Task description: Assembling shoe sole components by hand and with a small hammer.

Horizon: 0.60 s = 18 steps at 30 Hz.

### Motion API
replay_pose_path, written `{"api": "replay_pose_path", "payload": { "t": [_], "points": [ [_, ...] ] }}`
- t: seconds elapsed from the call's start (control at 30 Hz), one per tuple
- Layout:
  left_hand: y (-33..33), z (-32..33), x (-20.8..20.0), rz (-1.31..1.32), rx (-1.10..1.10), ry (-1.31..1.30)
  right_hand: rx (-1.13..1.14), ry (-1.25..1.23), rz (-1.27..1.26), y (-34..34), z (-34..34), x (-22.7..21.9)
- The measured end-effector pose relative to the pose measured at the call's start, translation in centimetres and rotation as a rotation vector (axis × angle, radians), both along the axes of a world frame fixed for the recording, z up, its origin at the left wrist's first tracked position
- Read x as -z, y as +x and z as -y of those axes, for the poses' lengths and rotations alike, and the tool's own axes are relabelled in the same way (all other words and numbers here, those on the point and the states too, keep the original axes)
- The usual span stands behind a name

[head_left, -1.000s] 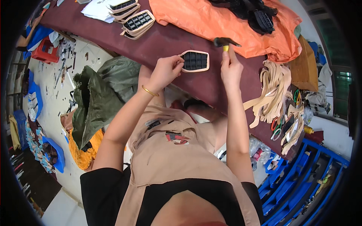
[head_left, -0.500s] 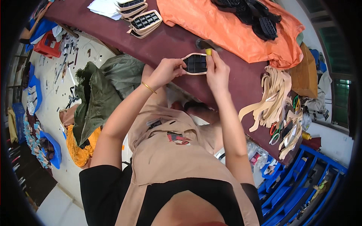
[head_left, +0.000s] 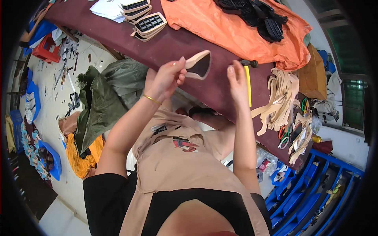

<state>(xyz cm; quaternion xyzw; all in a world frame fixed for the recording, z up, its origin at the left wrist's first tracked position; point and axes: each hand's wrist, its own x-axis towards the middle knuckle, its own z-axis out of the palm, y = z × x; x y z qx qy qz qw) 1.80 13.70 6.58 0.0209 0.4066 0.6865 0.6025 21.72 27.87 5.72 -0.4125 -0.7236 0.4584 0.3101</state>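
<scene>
My left hand [head_left: 169, 76] pinches a small beige-edged panel [head_left: 201, 66] by its left end, above the edge of the maroon table [head_left: 130, 37]. The panel is tilted, with a smooth beige rim around a dark middle. My right hand [head_left: 237, 83] is apart from the panel, fingers stretched out and nothing visible between them. Close along its right side lies a yellow-handled hammer [head_left: 248, 86] with a dark head; whether the hand touches the handle I cannot tell.
Stacked beige-edged pieces with black grids [head_left: 149, 24] stand at the far left beside white sheets [head_left: 108, 10]. An orange sheet [head_left: 204, 25] carries black gridded parts [head_left: 262, 19]. Beige strips [head_left: 281, 92] and scissors [head_left: 284, 135] lie at right, above a blue rack [head_left: 307, 196].
My right hand has moved right, away from the panel, and the hammer has shifted right with it. The left hand has tilted the panel, which showed its dark grid before.
</scene>
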Motion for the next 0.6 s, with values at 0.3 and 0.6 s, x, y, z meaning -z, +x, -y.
{"api": "replay_pose_path", "payload": {
  "t": [0.3, 0.6],
  "points": [
    [2.8, 2.2, 1.6, 0.525, 0.290, 0.289, 0.078, -0.946, -0.745, -0.9, 4.2, -3.0],
    [2.8, -0.6, -3.5, -0.386, 0.527, 0.234, -0.014, -0.561, -0.483, -0.2, 6.3, -4.5]
  ]
}}
